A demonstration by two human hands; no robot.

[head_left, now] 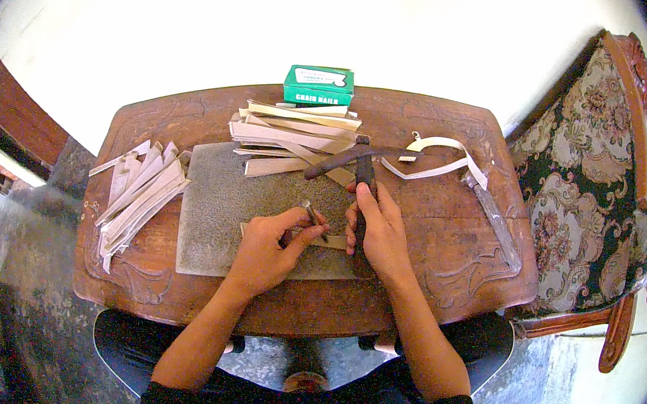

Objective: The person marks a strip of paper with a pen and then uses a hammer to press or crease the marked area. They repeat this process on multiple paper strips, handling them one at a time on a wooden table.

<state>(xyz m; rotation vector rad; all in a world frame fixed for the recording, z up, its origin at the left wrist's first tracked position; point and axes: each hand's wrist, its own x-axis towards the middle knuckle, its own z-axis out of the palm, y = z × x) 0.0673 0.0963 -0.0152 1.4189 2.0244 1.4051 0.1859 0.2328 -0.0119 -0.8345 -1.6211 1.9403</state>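
Near the middle of the table, my left hand [268,245] pinches a short dark metal punch [311,214] with a shiny round end. The punch leans over a narrow pale strip [331,242], partly hidden by my fingers, that lies on a grey slab [213,217]. My right hand [380,232] is wrapped round the dark handle of a hammer [364,171]. Its long, slightly curved head points away from me, above the slab's right side. The hammer and the punch are apart.
Beyond the slab lies a pile of pale strips [287,136], with a green nail box [319,87] behind. More strips [145,196] lie left. Bent white strips [448,145] and a clear plastic sleeve [493,225] are right. A flowered chair [585,178] stands beside the carved wooden table [450,226].
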